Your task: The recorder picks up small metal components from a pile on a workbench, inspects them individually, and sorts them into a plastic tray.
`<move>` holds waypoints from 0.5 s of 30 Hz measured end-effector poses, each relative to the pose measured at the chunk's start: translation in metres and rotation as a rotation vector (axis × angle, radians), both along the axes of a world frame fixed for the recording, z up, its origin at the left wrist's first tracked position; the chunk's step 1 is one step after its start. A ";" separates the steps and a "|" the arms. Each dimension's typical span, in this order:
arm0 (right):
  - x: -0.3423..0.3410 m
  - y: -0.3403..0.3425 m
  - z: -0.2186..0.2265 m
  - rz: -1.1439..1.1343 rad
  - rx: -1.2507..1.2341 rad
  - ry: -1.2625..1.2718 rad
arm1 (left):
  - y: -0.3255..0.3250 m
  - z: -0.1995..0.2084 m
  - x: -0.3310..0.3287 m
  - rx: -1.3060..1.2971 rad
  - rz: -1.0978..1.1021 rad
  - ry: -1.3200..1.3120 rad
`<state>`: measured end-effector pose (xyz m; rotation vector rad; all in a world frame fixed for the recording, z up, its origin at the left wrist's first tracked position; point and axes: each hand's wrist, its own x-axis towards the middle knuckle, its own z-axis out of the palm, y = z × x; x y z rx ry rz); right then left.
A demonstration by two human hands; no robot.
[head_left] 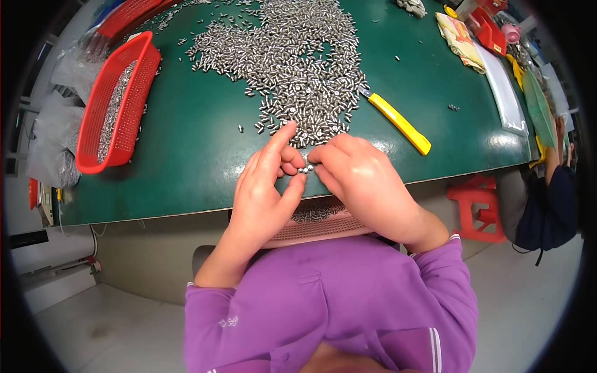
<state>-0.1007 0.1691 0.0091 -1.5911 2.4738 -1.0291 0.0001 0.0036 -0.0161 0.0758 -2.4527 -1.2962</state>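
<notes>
Several small silver metal pins (305, 169) show their round ends between my two hands, just above the table's front edge. My left hand (264, 183) has them at its thumb and curled fingers, while its index finger points up and away. From the other side, my right hand (364, 177) closes its bent fingers and thumb against the same pins; its palm side is hidden. Directly beyond my fingers spreads a large heap of such pins (305, 81) on the green table (193, 143). Below the table edge, a pink perforated basket (298, 233) in front of me holds more pins.
A yellow utility knife (398, 123) lies right of the heap, blade toward it. At the left stands a red perforated basket (138, 93) of pins beside clear plastic bags (53, 127). Cloth (460, 40) lies far right. A red stool (477, 208) and another person (547, 205) are at right.
</notes>
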 end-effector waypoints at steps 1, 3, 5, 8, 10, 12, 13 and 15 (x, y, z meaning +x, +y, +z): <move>0.001 0.000 -0.003 -0.018 -0.049 0.026 | 0.000 0.000 0.000 0.012 -0.005 0.001; 0.005 0.001 -0.009 -0.036 -0.088 0.024 | 0.001 0.001 0.000 0.024 -0.010 0.002; 0.006 0.001 -0.013 -0.055 -0.128 0.020 | 0.001 0.002 0.000 0.024 -0.013 -0.006; 0.005 0.000 -0.014 -0.033 -0.154 0.030 | 0.001 0.001 0.000 0.007 -0.014 0.003; 0.003 0.000 -0.013 -0.053 -0.153 -0.026 | 0.001 0.000 0.000 0.004 -0.016 0.009; 0.000 0.000 -0.009 -0.040 -0.154 -0.042 | 0.000 0.000 0.000 0.001 -0.020 0.014; -0.001 -0.001 -0.008 -0.028 -0.155 -0.059 | 0.000 0.000 0.000 0.004 -0.022 0.015; -0.005 0.000 -0.008 -0.015 -0.140 -0.104 | 0.000 0.000 0.000 0.007 -0.025 0.017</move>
